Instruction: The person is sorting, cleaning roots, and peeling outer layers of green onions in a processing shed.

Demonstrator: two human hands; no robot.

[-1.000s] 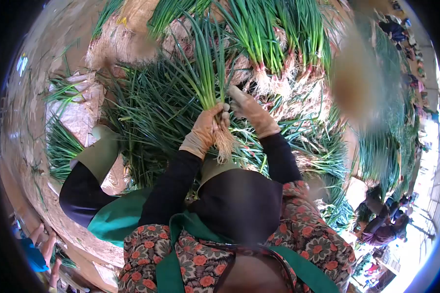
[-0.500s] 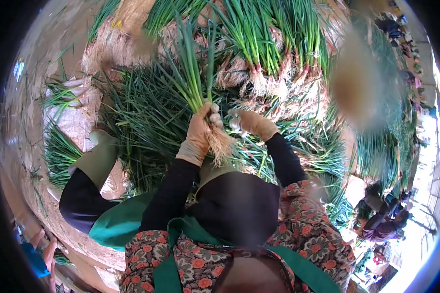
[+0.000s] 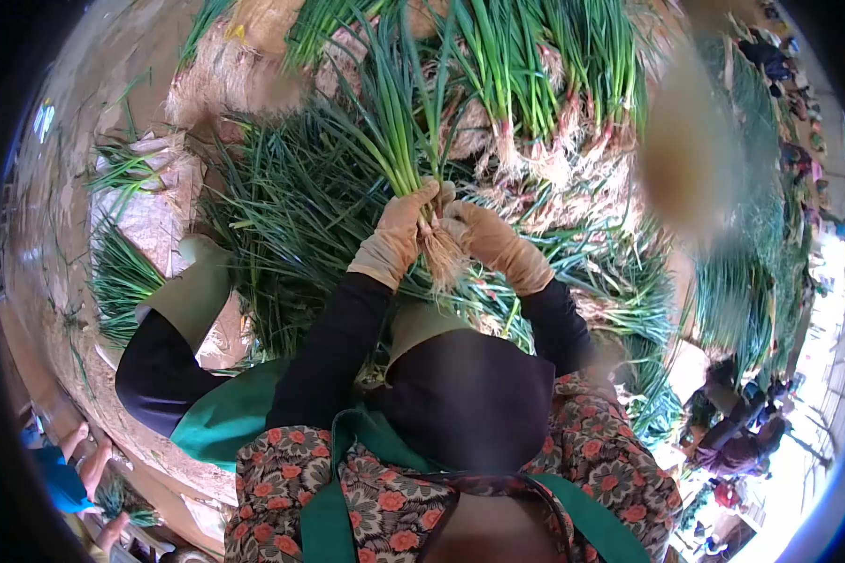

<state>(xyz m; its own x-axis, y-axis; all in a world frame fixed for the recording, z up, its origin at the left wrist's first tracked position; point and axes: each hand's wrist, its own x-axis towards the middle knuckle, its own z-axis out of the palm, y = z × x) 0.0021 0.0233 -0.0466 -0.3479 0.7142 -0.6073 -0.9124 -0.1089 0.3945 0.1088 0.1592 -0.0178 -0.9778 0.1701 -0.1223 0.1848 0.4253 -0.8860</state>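
Note:
My left hand [image 3: 394, 233], in a pale work glove with a tan palm area, is wrapped round the lower stalks of a bunch of green onions [image 3: 399, 150]. The leaves point up and away from me, and the stringy roots [image 3: 443, 258] hang below the fist. My right hand [image 3: 499, 242], gloved alike, meets the bunch from the right, its fingers curled against the stalks just above the roots. Its fingertips are partly hidden. Under both hands lies a heap of loose green onions [image 3: 291, 220].
Root-ended green onion bundles [image 3: 535, 103] stand at the back. A smaller pile [image 3: 127, 286] lies left, near a pale sheet [image 3: 150, 211]. My bent knee [image 3: 150, 375] is at left. Another person's arm [image 3: 80, 460] shows lower left; people [image 3: 742, 436] sit at right.
My right hand has moved in from the right and now touches the bunch. The left hand and the green onions have shifted slightly right in the view.

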